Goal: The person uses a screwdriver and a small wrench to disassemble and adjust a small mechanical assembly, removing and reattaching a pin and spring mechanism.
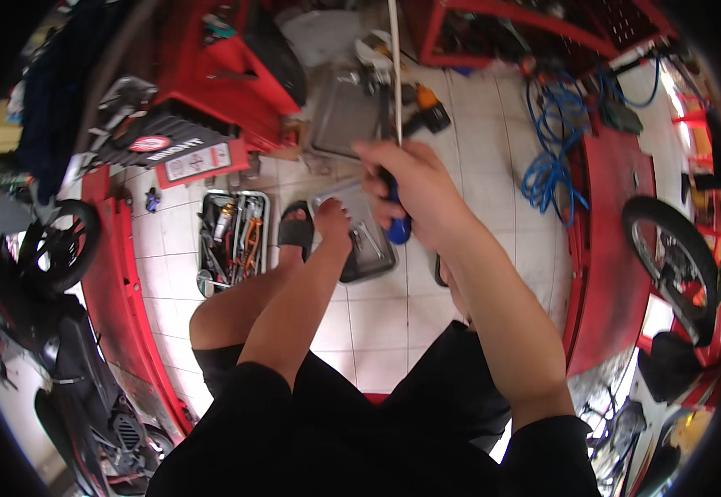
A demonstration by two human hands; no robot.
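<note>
One blue-handled tool (399,230) lies gripped in your right hand (420,189); your left hand (333,224), left of it, curls, contents unclear. Pale lettering (176,152) marks a black panel (199,124).

white lettering (176,151) and a red emblem (150,143) mark the black panel (203,126) above a white label (199,162).

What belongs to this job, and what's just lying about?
Probably in use: blue-and-black-handled tool in the right hand; grey rectangular tray near the left hand.

Probably lying about: coiled blue hose; yellow-and-black power tool.
</note>
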